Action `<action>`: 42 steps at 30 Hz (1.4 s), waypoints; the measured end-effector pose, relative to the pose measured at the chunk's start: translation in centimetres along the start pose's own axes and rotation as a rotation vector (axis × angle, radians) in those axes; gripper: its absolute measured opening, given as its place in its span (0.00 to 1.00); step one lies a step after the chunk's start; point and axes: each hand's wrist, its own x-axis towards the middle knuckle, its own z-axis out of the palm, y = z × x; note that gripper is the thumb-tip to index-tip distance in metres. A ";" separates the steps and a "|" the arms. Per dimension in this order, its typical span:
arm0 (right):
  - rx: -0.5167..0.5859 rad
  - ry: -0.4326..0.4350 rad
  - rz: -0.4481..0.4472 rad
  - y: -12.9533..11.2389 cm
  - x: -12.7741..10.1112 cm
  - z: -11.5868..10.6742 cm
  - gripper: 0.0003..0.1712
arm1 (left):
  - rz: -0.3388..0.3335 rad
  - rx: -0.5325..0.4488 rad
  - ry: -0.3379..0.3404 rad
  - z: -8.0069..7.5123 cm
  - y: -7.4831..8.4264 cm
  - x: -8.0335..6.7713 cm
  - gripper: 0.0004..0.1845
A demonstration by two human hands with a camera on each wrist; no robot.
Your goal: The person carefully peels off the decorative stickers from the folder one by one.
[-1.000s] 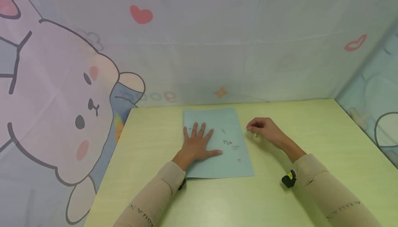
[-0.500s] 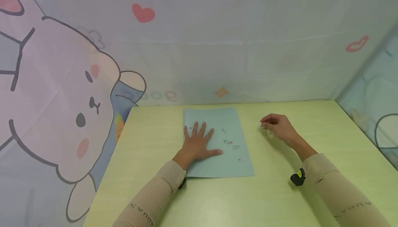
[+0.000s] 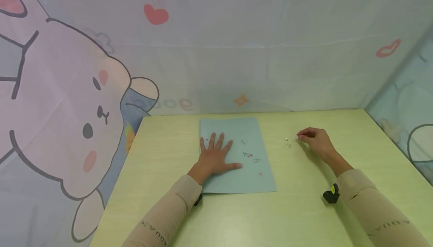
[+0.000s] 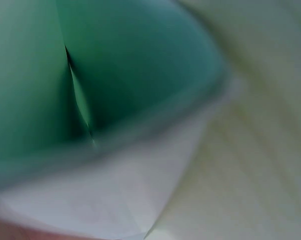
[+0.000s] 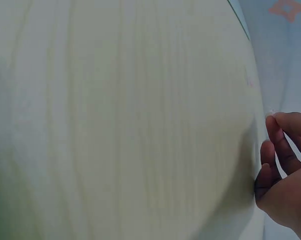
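My left hand (image 3: 215,159) lies flat with spread fingers on a pale blue-green sheet or booklet (image 3: 236,181) that bears small musical-note marks and red dots. Up close in the left wrist view, the green paper (image 4: 155,65) curves up beside a whitish layer. To the right of the booklet, my right hand (image 3: 318,142) pinches a tiny whitish piece (image 3: 297,137) between thumb and index finger. In the right wrist view that hand (image 5: 288,175) shows at the right edge, the piece at its fingertips too small to identify. Two tiny shiny bits (image 3: 286,139) lie just left of it.
The pale yellow wood-grain table (image 3: 236,220) extends around the booklet. Behind it hangs a fabric backdrop (image 3: 253,51) with hearts and a cartoon rabbit. A black wrist device (image 3: 331,194) sits at the right cuff.
My right hand has moved right, away from the booklet's edge, with the tiny piece in its pinch. The bits on the table now show uncovered. My left hand stays put.
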 end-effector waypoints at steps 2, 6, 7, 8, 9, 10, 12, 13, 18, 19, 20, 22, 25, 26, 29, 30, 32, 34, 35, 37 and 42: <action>-0.019 0.004 0.015 0.4 0.0 0.0 0.19 | 0.002 0.000 0.000 0.1 -0.1 0.1 0.56; -0.031 0.012 0.031 1.0 0.3 0.1 0.19 | 0.001 -0.007 -0.001 0.2 -0.1 0.1 0.56; -0.033 0.010 0.032 1.1 0.3 0.1 0.19 | 0.000 -0.008 -0.003 0.2 -0.1 0.1 0.56; -0.035 0.011 0.031 1.1 0.4 0.1 0.19 | -0.001 -0.007 -0.004 0.2 -0.1 0.1 0.56; -0.040 0.011 0.030 1.2 0.5 0.1 0.19 | -0.002 -0.006 -0.004 0.1 -0.1 0.1 0.56; -0.047 0.011 0.031 1.2 0.6 0.1 0.19 | -0.003 -0.003 -0.005 0.2 -0.1 0.1 0.56; -0.060 0.011 0.034 1.3 0.6 0.1 0.20 | -0.003 0.001 -0.007 0.1 -0.1 0.1 0.56; -0.066 0.010 0.036 1.4 0.6 0.0 0.21 | -0.002 0.002 -0.005 0.1 -0.1 0.1 0.56; -0.059 0.002 0.043 1.4 0.5 -0.3 0.24 | 0.000 0.007 -0.005 0.1 -0.1 0.1 0.56; -0.054 -0.002 0.045 1.4 0.5 -0.3 0.24 | 0.000 0.007 -0.004 0.1 -0.1 0.1 0.56; -0.048 -0.006 0.048 1.4 0.5 -0.4 0.24 | 0.000 0.009 -0.005 0.2 -0.1 0.1 0.56; -0.040 -0.016 0.050 1.3 0.5 -0.4 0.25 | 0.000 0.008 -0.006 0.2 -0.1 0.1 0.56; -0.035 -0.025 0.050 1.3 0.4 -0.5 0.26 | 0.001 0.009 -0.006 0.2 -0.1 0.1 0.56; -0.036 -0.024 0.047 1.3 0.4 -0.5 0.26 | 0.000 0.010 -0.005 0.3 -0.1 0.1 0.56; -0.037 -0.016 0.041 1.2 0.4 -0.4 0.25 | -0.002 0.012 -0.005 0.2 -0.1 0.1 0.56; -0.038 -0.012 0.041 1.2 0.4 -0.4 0.25 | -0.003 0.011 -0.004 0.2 0.0 0.1 0.56; -0.040 -0.005 0.043 1.2 0.4 -0.4 0.24 | -0.003 0.009 -0.002 0.1 0.0 0.0 0.56; -0.045 -0.001 0.047 1.2 0.4 -0.3 0.24 | -0.002 0.005 -0.001 0.0 0.0 0.0 0.56; -0.048 -0.001 0.047 1.3 0.4 -0.3 0.24 | -0.002 0.005 -0.001 0.0 0.0 0.0 0.56; -0.048 0.001 0.050 1.3 0.3 -0.3 0.24 | -0.002 0.005 0.000 0.0 0.0 0.0 0.56; -0.039 0.007 0.057 1.4 0.2 -0.3 0.24 | -0.006 0.003 -0.002 0.0 0.1 0.0 0.56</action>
